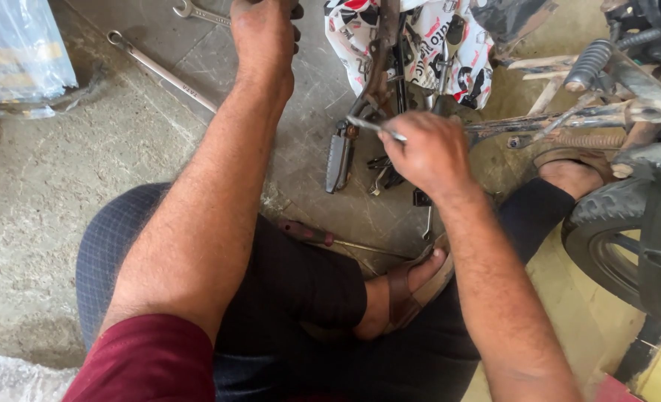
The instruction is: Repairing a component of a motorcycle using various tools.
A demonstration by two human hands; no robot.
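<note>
Steel spanner (pixel 376 127) sits clenched in the right hand (pixel 426 152), at the motorcycle frame (pixel 554 119), twelve o'clock from the knee. Left hand (pixel 262 33) reaches the floor wrench (pixel 195 11), grip unclear. Seating it squarely looks wise.

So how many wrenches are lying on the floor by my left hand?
2: one wrench beside the left hand, a longer wrench left of that forearm. Others may be hidden.

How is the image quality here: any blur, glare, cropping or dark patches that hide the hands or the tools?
Head view: daylight is even and soft, with no harsh glare on the concrete floor. The right hand and the thin metal tool it grips are sharp. The left hand is cut off by the top edge. The wheel sits in shadow; the frame corners look stretched.
</note>
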